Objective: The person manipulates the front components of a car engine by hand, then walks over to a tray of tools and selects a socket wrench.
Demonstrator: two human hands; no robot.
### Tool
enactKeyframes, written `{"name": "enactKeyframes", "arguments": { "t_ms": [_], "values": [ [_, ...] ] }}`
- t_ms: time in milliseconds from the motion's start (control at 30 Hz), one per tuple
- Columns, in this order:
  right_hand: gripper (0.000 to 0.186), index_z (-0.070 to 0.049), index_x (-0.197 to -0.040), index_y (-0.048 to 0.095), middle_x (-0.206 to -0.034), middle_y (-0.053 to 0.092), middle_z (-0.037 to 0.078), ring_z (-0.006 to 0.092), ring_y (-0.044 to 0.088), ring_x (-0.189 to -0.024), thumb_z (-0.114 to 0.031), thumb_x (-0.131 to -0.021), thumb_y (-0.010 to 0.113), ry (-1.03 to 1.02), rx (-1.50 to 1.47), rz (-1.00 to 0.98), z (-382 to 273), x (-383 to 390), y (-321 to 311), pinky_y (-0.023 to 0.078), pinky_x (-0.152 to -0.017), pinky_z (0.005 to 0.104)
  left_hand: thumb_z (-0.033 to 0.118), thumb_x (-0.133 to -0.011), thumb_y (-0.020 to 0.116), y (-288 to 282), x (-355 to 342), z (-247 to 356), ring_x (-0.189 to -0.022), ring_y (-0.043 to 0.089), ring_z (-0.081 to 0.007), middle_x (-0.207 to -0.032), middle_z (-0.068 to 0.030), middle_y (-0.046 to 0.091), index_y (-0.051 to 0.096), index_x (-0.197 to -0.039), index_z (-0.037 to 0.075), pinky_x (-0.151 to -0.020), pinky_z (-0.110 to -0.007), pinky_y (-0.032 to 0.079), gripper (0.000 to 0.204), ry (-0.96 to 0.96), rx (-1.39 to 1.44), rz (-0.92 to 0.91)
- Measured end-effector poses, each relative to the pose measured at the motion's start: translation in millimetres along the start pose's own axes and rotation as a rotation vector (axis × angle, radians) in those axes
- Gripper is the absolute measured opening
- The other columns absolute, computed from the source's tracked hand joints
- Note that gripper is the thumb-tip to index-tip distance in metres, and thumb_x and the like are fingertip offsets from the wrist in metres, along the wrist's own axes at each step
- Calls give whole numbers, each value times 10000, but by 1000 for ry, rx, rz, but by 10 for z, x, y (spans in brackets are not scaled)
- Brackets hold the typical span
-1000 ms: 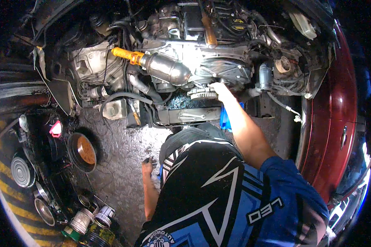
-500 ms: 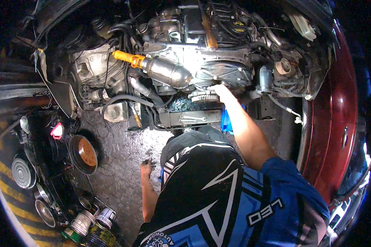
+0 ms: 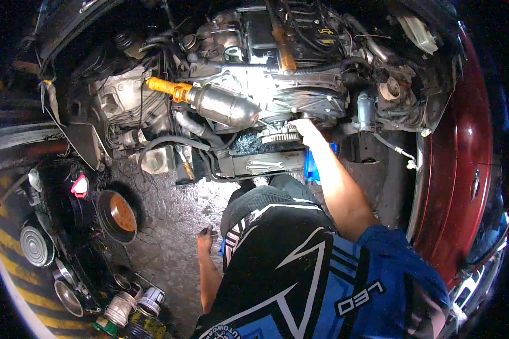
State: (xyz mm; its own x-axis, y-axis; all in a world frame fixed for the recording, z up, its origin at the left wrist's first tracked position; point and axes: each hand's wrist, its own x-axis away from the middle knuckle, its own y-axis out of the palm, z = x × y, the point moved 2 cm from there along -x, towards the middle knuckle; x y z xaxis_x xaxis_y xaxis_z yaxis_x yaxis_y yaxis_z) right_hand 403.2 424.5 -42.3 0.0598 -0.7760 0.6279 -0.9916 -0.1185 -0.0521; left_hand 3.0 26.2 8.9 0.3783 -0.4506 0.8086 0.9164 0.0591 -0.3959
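My R hand (image 3: 304, 130) touches the toothed wheel (image 3: 279, 137) at the engine (image 3: 305, 101) front; L hand (image 3: 205, 240) hangs well apart, low. Can't tell either one's grip, tbh.

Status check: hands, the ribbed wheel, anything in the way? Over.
Right hand at right end of ribbed wheel, grip unclear. Left hand low, apart from engine. Yellow-handled metal cylinder close at wheel's upper left; wrenches lie on crossbar below.
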Motion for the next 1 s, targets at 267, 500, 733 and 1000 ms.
{"name": "enactKeyframes", "arguments": {
  "t_ms": [267,500,733,1000],
  "values": [
    [197,-4,-871,708,-804,681,75,153,581,-770,-164,-787,630,107,-179,-92,-253,243,128,447,-714,316,330,-938,524,-46,131,186,-677,652,-189,-849,-141,692,611,-1087,-23,-579,-299,511,393,7,-128,-10],
    [157,-32,-868,705,-852,698,90,164,644,-837,-150,-798,629,-243,-31,-107,-257,312,65,496,-761,310,328,-943,516,-84,-146,180,-689,654,-192,-856,-144,690,615,-1086,-27,-601,-303,515,395,-32,-292,-44],
    [161,-34,-827,716,-820,700,75,161,619,-801,-161,-728,716,67,-174,-12,-416,348,120,467,-737,304,352,-955,483,-112,-282,588,-733,649,-198,-868,-123,694,636,-1057,-16,-688,-323,501,411,33,-249,-13],
    [208,-7,-847,706,-809,683,78,164,596,-770,-184,-739,716,107,-125,-61,-373,294,123,453,-724,316,361,-952,485,-127,-481,768,-769,660,-208,-902,-129,693,629,-1082,-9,-717,-326,507,419,52,-246,-26]
  ]
}}
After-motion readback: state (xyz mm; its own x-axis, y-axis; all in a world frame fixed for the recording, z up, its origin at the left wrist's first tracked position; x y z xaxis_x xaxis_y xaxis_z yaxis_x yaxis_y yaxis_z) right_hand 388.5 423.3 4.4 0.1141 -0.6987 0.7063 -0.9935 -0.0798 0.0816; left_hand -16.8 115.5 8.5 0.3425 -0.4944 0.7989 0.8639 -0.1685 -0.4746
